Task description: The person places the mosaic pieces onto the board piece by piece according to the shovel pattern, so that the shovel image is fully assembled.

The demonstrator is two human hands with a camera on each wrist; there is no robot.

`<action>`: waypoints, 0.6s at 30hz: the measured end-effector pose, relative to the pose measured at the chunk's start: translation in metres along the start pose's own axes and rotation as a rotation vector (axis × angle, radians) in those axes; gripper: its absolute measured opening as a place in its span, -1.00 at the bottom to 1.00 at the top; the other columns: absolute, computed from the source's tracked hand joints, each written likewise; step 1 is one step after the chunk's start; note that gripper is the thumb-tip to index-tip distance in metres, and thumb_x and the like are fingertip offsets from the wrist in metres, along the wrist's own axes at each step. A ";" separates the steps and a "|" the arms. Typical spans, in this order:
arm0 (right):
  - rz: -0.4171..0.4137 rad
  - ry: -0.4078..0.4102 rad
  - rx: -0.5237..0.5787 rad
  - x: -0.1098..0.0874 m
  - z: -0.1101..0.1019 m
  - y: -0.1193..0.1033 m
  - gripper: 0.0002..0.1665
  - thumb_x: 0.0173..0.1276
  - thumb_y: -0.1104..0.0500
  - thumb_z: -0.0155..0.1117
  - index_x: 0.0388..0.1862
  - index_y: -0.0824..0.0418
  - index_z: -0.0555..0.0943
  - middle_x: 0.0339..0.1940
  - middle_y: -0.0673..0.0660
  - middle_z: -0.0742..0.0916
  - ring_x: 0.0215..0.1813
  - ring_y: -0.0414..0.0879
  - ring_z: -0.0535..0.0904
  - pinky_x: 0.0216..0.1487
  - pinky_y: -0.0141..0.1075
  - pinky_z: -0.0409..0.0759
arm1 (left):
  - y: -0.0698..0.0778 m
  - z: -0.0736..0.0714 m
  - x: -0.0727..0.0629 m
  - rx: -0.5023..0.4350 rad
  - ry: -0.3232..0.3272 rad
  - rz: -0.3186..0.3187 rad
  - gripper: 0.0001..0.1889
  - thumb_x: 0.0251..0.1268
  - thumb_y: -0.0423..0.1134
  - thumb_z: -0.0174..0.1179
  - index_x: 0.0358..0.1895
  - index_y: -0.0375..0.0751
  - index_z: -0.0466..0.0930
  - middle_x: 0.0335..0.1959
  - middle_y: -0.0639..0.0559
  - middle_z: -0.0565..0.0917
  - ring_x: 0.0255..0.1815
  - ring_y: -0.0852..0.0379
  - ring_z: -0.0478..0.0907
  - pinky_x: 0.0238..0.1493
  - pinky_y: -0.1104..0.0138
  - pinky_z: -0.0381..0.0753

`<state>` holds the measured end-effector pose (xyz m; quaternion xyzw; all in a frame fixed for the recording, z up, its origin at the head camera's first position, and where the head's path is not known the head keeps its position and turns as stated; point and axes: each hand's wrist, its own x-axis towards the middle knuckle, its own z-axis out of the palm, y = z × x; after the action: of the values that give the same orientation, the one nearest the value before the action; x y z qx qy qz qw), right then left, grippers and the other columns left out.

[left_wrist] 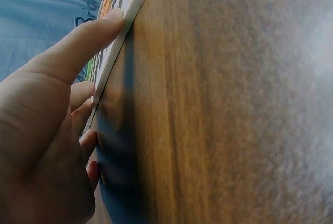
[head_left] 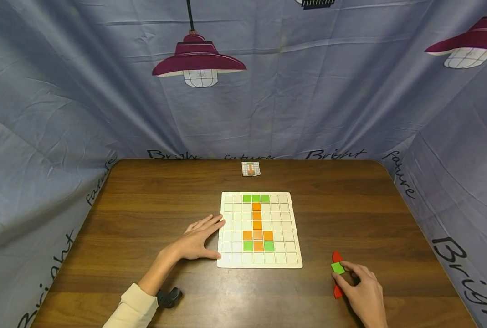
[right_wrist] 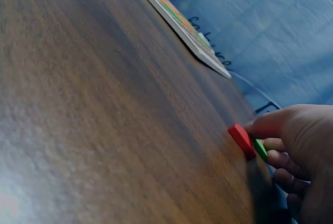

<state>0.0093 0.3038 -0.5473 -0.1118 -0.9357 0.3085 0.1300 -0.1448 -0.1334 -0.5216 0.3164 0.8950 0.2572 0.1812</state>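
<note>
A white grid board (head_left: 235,259) lies on the table, with several green and orange square tiles (head_left: 257,225) set in its cells. My left hand (head_left: 198,238) touches the board's left edge with thumb and fingertips, the fingers extended. In the left wrist view, the thumb (left_wrist: 99,32) lies over the board's rim. To the right of the board, my right hand (head_left: 364,289) pinches a green square tile (head_left: 338,268) between thumb and fingers. Red pieces (head_left: 337,291) show above and below that tile; in the right wrist view a red piece (right_wrist: 242,141) is close by the thumb.
A small card (head_left: 251,169) printed with a grid pattern lies near the table's back edge, behind the board. Wooden tabletop (head_left: 165,191) surrounds the board. A blue-grey curtain (head_left: 243,118) printed with lamps and lettering hangs around the table.
</note>
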 end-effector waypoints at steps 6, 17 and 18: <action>-0.001 -0.022 -0.009 0.001 -0.001 0.000 -0.62 0.15 0.23 0.54 -0.03 0.29 0.73 -0.11 0.24 0.71 -0.15 0.10 0.58 -0.17 0.10 0.51 | -0.001 0.001 0.000 0.005 0.009 0.008 0.01 0.12 0.17 0.39 0.60 -0.05 0.10 0.61 0.00 0.05 0.60 -0.15 -0.13 0.37 -0.26 -0.05; -0.129 -0.021 0.087 0.012 -0.002 -0.023 -0.62 0.11 0.35 0.49 -0.03 0.25 0.74 -0.04 0.22 0.71 0.01 0.20 0.59 -0.05 0.09 0.57 | -0.001 0.001 0.001 0.015 0.015 0.002 0.01 0.11 0.16 0.39 0.60 -0.05 0.11 0.61 0.00 0.06 0.60 -0.15 -0.12 0.38 -0.25 -0.04; -0.154 -0.022 0.097 0.014 -0.001 -0.026 -0.61 0.10 0.37 0.49 -0.04 0.24 0.74 -0.05 0.19 0.71 0.01 0.17 0.59 -0.04 0.01 0.59 | -0.001 0.001 0.001 0.015 0.014 0.002 0.01 0.11 0.16 0.39 0.60 -0.05 0.11 0.61 0.00 0.06 0.60 -0.15 -0.12 0.38 -0.25 -0.04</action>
<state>-0.0065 0.2879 -0.5283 -0.0295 -0.9267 0.3439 0.1485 -0.1449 -0.1331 -0.5233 0.3169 0.8978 0.2529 0.1721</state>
